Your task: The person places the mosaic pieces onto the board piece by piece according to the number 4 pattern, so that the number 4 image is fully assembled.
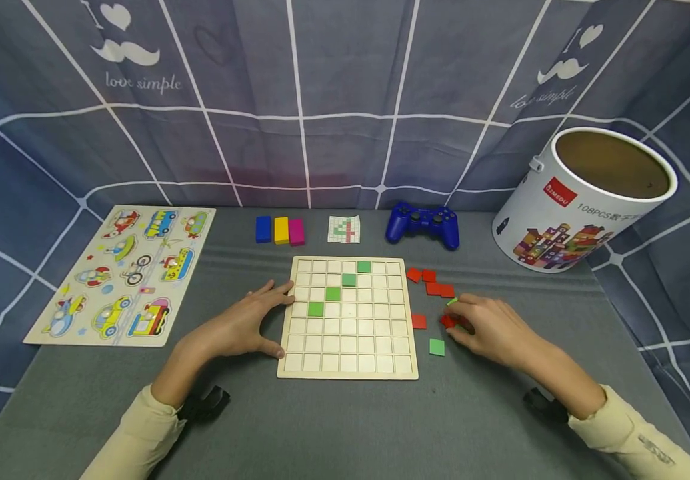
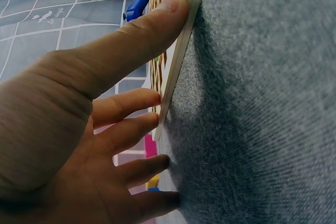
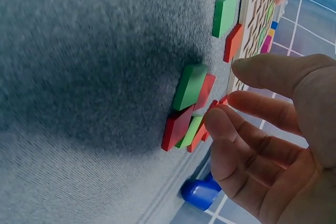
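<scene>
**Grey felt tabletop, grid board braced, tiles under the fingertips**

Grey felt covers the tabletop (image 1: 345, 427), with a blue checked cloth hung behind as a backdrop. At the middle lies a pale wooden grid board (image 1: 349, 319) of shallow square cells; three flat green square tiles (image 1: 333, 294) sit in it on a rising diagonal. The left hand (image 1: 243, 327) lies open against the board's left edge, thumb and straight fingers pressed to the thin rim, probably to keep it from sliding on the cloth. The right hand (image 1: 495, 330) hovers right of the board over a small heap of red and green wooden tiles (image 3: 190, 109); its fingers are loosely bent, the tips touching a red one, though a firm pinch cannot be made out. More red tiles (image 1: 431, 281) and a lone green tile (image 1: 437, 347) lie scattered beside the board, within easy reach. Further back stand a white cardboard tub (image 1: 581, 200), a glossy blue game controller (image 1: 423, 224) and a small pattern card (image 1: 344, 229), perhaps the model being followed
</scene>
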`<state>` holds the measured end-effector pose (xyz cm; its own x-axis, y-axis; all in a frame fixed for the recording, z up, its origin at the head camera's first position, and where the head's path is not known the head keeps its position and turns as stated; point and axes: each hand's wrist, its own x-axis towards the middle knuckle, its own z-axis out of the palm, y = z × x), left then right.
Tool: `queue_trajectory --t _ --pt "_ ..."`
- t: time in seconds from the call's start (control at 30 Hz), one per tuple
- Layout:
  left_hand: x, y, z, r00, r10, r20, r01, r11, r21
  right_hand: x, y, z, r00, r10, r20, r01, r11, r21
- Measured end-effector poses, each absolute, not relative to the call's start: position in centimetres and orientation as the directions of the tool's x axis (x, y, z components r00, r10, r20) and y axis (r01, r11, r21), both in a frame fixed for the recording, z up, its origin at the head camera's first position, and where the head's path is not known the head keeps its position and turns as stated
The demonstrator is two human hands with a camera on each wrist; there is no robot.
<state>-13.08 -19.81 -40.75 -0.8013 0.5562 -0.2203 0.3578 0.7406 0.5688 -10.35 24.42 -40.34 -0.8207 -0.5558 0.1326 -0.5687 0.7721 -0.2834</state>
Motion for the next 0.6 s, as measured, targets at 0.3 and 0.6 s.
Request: queue_trajectory --t 0.3,0.6 --pt "-13.1 -19.8 -40.8 -0.8 0.56 -0.215 0.364 0.738 0.567 -9.3 23.8 -40.7 -0.814 -0.568 0.12 -0.575 0.763 -0.295" --pt "-13.2 -19.8 -40.7 -0.797 0.567 -0.21 0.37 0.732 0.571 -8.2 23.0 -41.3 -0.784 -0.615 0.081 -0.598 0.714 -0.363"
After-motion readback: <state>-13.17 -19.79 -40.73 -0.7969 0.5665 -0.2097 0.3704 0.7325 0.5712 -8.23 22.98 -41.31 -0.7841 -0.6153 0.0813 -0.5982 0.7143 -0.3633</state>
